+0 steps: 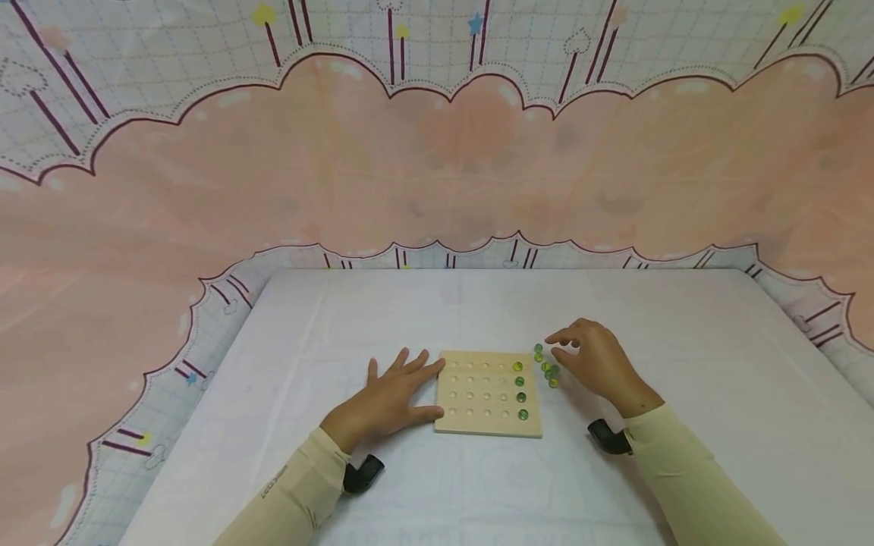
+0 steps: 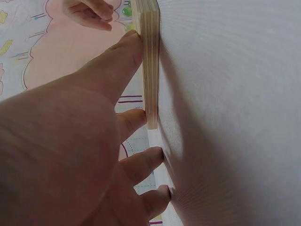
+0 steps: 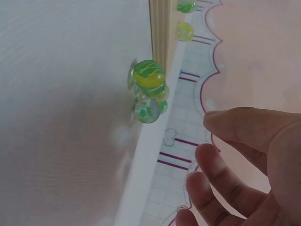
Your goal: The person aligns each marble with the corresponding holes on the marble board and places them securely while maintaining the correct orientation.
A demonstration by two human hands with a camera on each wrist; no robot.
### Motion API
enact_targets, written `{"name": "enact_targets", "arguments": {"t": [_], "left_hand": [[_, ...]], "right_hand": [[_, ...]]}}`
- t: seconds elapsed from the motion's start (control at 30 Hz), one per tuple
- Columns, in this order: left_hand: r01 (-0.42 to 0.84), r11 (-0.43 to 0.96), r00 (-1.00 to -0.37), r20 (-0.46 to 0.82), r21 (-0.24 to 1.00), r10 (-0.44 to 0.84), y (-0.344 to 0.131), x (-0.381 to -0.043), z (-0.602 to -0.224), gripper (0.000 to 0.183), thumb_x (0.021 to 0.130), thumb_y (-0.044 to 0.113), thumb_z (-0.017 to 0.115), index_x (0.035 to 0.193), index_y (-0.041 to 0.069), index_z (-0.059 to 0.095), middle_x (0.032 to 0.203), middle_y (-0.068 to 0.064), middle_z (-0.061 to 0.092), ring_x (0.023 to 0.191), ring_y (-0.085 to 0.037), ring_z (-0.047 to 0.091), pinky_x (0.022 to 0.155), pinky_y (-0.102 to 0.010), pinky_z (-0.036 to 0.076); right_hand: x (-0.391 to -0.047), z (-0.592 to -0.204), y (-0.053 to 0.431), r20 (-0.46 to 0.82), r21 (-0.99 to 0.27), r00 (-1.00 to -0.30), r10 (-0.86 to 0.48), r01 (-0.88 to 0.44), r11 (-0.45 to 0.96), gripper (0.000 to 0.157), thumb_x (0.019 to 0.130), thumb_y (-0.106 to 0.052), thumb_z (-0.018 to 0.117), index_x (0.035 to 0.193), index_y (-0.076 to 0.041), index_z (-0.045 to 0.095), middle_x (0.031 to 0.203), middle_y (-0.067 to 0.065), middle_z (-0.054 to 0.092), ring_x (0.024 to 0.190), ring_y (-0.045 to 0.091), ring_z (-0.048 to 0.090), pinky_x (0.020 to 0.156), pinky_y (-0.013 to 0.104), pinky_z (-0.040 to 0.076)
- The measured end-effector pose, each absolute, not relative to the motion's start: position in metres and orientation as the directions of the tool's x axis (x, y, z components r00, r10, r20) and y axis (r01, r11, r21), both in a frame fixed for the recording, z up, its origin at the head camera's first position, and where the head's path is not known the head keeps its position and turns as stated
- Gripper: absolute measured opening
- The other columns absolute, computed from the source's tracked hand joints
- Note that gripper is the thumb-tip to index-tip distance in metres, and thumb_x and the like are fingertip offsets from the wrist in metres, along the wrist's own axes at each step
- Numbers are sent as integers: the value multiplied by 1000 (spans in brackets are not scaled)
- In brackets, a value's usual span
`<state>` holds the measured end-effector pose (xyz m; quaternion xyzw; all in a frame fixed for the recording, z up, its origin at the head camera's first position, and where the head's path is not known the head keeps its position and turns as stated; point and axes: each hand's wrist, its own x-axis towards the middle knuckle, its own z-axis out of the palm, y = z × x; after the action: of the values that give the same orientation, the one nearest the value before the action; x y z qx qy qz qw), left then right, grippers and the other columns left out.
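A wooden board (image 1: 488, 430) with rows of round hollows lies flat on the table. Green glass marbles (image 1: 521, 397) sit in its right-hand column; the other hollows hold none. My left hand (image 1: 389, 398) is spread at the board's left edge, thumb and index fingertip against it; the left wrist view shows the thumb on the board's side. Just right of the board is a loose cluster of green and yellow marbles (image 3: 149, 75). Over the cluster's far right side hovers my right hand (image 1: 601, 364), its thumb and index finger apart with nothing visible between them.
White cloth covers the table (image 1: 382, 311). Behind it hangs a patterned pink and white curtain (image 1: 437, 174), which also shows along both sides. Each wrist carries a black camera, one on the left (image 1: 363, 475) and one on the right (image 1: 610, 437).
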<state>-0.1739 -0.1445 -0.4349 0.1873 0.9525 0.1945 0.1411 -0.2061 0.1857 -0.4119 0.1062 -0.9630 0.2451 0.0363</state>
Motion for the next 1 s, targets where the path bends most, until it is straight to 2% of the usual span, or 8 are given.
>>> {"name": "enact_targets", "arguments": {"t": [0.13, 0.27, 0.57, 1.0], "left_hand": [[308, 854, -888, -196, 419, 417, -144, -174, -436, 80, 89, 58, 67, 157, 37, 31, 167, 0, 23, 157, -30, 6, 117, -72, -4], [315, 852, -885, -195, 419, 423, -144, -175, -436, 80, 89, 58, 67, 157, 37, 31, 167, 0, 22, 157, -31, 5, 117, -72, -4], [310, 860, -888, -200, 405, 414, -145, -176, -439, 81, 88, 59, 66, 157, 37, 31, 167, 0, 22, 157, -31, 5, 117, -73, -3], [308, 857, -886, -202, 414, 417, -147, -175, -437, 80, 89, 58, 67, 157, 36, 30, 167, 0, 21, 157, -31, 3, 116, -73, -4]], "right_hand": [[-206, -414, 190, 49, -490, -986, -160, -164, 856, 19, 90, -9, 72, 108, -10, 78, 101, 10, 68, 97, 30, 61, 81, 44, 55], [-205, -416, 194, -21, -495, -989, -149, -119, 861, 20, 91, -11, 70, 110, -10, 78, 102, 10, 67, 94, 27, 58, 75, 37, 51], [-204, -417, 196, -98, -502, -983, -156, -87, 861, 19, 91, -13, 71, 109, -11, 78, 100, 10, 67, 86, 23, 55, 68, 30, 47], [-206, -421, 197, -119, -500, -977, -179, -97, 861, 20, 88, -8, 71, 106, -10, 78, 97, 8, 67, 85, 22, 55, 68, 31, 47]]}}
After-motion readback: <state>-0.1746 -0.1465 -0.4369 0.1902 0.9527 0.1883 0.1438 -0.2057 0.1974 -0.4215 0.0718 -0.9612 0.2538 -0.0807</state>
